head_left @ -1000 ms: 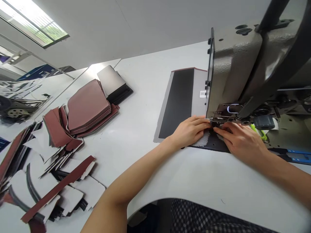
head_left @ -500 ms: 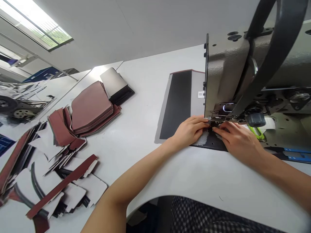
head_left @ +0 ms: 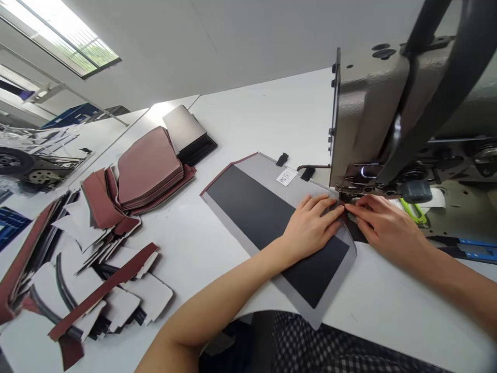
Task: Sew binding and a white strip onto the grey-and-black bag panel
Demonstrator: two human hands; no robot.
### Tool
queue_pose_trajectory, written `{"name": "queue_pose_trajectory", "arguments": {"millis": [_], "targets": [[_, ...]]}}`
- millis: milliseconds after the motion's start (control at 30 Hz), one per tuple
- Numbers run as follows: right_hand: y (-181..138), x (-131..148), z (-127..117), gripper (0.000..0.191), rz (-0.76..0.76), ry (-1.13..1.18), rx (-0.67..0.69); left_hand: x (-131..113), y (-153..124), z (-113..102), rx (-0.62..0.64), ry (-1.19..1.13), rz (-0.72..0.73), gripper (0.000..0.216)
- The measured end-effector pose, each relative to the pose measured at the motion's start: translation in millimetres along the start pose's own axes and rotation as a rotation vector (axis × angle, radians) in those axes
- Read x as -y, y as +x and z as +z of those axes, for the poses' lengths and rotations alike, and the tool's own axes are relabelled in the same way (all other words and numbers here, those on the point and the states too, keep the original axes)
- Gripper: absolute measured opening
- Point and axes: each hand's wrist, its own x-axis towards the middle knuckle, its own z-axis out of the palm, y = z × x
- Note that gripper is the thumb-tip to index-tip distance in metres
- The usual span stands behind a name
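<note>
A grey mesh fabric panel (head_left: 254, 178) with a black strip, maroon binding, a white label and two short black tabs lies slanted across the white table. Its right edge runs under the presser foot (head_left: 345, 197) of a sewing machine (head_left: 373, 114). My left hand (head_left: 312, 225) rests on the panel left of the needle area, fingers outstretched and pressing down. Close to the foot on the other side, my right hand (head_left: 382, 220) has its thumb and forefinger pinched at the panel's bound edge. The fingertips partly hide that edge.
Maroon pieces (head_left: 149, 168) are stacked at left, beside a pile of grey and black pieces (head_left: 184, 129). Loose white and maroon cut parts (head_left: 112, 290) spread nearer me. Lime-green snips (head_left: 413, 211) and blue-handled scissors (head_left: 477, 248) lie at right. A hose crosses the machine.
The panel has turned and come out from behind the machine head, so its label and tabs show. My left hand has shifted slightly right and down; my right hand stays by the foot.
</note>
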Motion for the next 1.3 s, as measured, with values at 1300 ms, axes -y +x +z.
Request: {"name": "queue_pose_trajectory", "arguments": {"millis": [1300], "targets": [[-3.1,-4.0,-23.0,0.039,-0.189,0.156,0.088,34.0,-87.1,-68.0,0.235,-0.191,-0.074,0.100]]}}
